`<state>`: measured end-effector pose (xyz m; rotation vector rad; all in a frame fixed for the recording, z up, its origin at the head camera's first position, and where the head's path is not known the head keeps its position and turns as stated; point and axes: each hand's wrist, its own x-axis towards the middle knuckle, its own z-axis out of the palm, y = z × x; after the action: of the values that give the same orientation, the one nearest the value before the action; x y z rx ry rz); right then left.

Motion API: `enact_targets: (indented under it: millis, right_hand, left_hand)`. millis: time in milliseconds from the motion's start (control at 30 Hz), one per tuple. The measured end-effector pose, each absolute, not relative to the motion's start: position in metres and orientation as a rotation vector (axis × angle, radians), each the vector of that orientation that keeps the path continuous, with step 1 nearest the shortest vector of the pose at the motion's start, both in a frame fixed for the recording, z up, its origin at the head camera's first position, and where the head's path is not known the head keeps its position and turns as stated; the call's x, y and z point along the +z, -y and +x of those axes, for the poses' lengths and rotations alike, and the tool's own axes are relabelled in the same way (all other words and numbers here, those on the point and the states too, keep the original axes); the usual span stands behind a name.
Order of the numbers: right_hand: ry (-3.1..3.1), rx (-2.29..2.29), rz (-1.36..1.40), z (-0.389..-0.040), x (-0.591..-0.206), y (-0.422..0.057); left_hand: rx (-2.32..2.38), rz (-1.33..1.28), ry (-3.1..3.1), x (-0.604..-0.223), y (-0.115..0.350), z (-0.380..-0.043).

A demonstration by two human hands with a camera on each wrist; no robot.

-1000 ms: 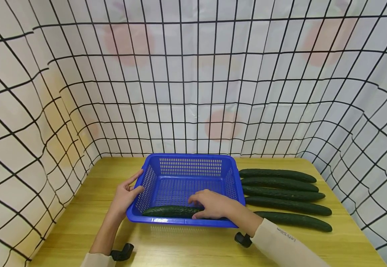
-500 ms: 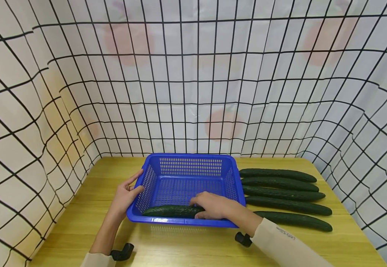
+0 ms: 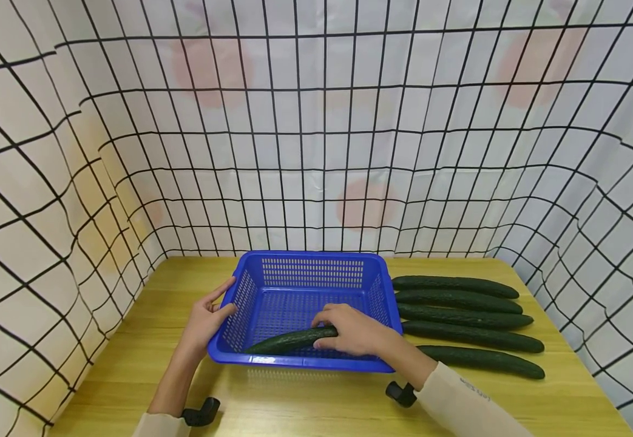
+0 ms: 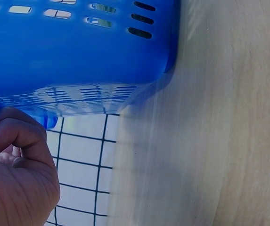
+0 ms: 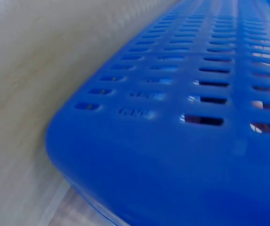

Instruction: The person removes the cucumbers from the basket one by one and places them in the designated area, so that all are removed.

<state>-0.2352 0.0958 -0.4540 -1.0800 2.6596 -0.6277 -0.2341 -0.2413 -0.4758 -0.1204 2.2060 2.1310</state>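
Note:
A blue plastic basket (image 3: 305, 363) with slotted walls stands on the table. My left hand (image 3: 203, 321) grips its left rim. Up close in the left wrist view, the curled fingers of this hand (image 4: 19, 169) are at the edge of the basket (image 4: 83, 56). Inside the basket, near its front wall, my right hand (image 3: 353, 332) holds a dark green cucumber (image 3: 289, 342) by its right part. The cucumber slants, its left tip low by the front left corner. In the right wrist view the basket wall (image 5: 182, 160) hides that hand and the cucumber.
Several more cucumbers (image 3: 463, 318) lie in a row on the wooden table (image 3: 136, 340), right of the basket. A black wire grid (image 3: 324, 152) in front of white sheeting encloses the back and sides.
The right part of the cucumber has risen and swung toward the back of the basket with my right hand, so it now slants. My left hand and the basket have stayed put.

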Motion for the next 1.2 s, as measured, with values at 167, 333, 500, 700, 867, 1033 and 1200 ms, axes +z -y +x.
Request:
enact_targets:
  millis: [167,333,500,700,867,1033,1200]
  right_hand:
    - [-2.666,-0.717,-1.077,-0.236,-0.45,-0.101]
    - [-2.752,-0.759,-1.069,-0.233,-0.445,-0.104]
    - [-2.834,-0.796,-1.032,-0.227,-0.437,-0.106]
    - [-2.934,-0.816,-1.037,-0.219,-0.42,-0.113]
    - [-3.02,-0.851,-1.025,-0.216,-0.411,-0.134]
    - [-3.083,-0.875,-1.003,-0.213,-0.408,-0.16]
    - [-3.105,-0.892,-0.896,-0.207,-0.408,-0.187]
  left_hand:
    - [2.131,-0.121,-2.207,-0.476,0.241,-0.235]
    - [2.122,-0.119,-2.216,-0.475,0.241,-0.234]
    - [2.128,-0.111,-2.205,-0.475,0.241,-0.233]
    - [2.129,-0.106,-2.211,-0.475,0.241,-0.233]
    - [2.11,-0.125,-2.218,-0.475,0.24,-0.234]
    - [2.126,-0.12,-2.197,-0.474,0.24,-0.234]
    - [2.127,-0.125,-2.187,-0.474,0.241,-0.235]
